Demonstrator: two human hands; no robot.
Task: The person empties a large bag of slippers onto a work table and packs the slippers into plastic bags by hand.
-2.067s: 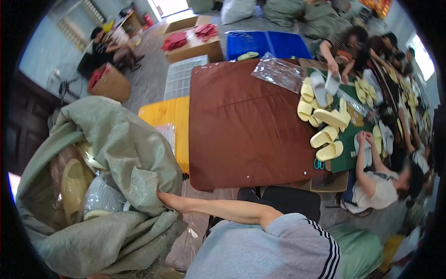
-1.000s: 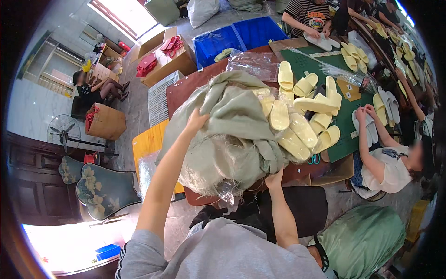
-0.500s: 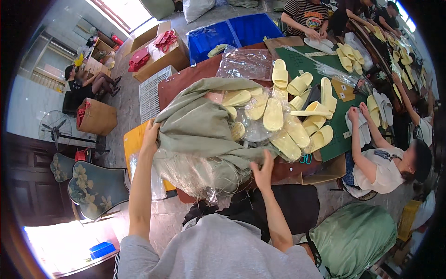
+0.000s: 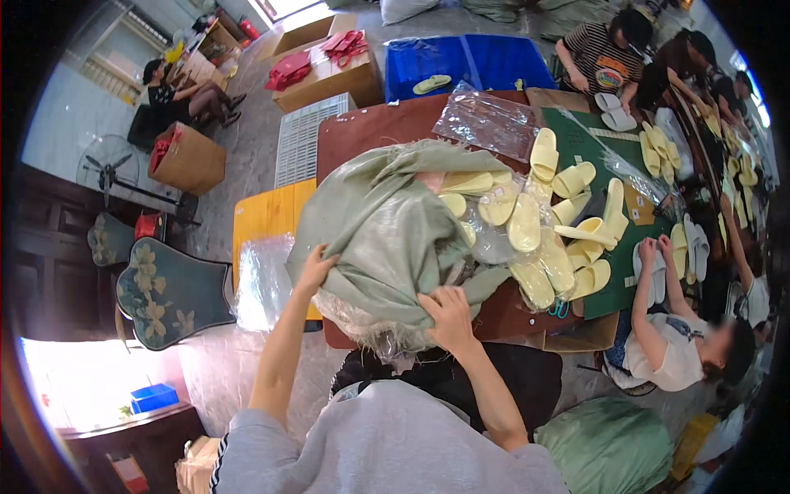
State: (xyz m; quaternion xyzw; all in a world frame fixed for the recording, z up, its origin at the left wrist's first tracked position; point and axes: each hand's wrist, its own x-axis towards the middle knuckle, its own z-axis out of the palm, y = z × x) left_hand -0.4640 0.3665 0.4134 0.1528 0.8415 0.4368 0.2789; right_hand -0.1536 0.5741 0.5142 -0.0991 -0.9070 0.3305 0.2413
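A large grey-green woven sack (image 4: 378,239) with frayed edges lies bunched on the brown table (image 4: 362,132) in front of me. My left hand (image 4: 317,268) grips the fabric on its left side. On its near right side my right hand (image 4: 448,316) is closed on another fold. Pale yellow slippers (image 4: 524,222), several of them in clear plastic bags, spill from the sack's right-hand opening and lie in a heap beside it. What is still inside the sack is hidden by the cloth.
A green cutting mat (image 4: 613,292) lies right of the heap, with blue-handled scissors (image 4: 559,308) near it. Blue bins (image 4: 428,62) and a cardboard box (image 4: 325,86) stand beyond the table. A co-worker (image 4: 675,346) handles grey slippers at the right. A full green sack (image 4: 605,449) rests on the floor.
My right hand has come down from open onto the sack and closed on it. My left hand has moved lower along its left side. The sack's cloth is more gathered.
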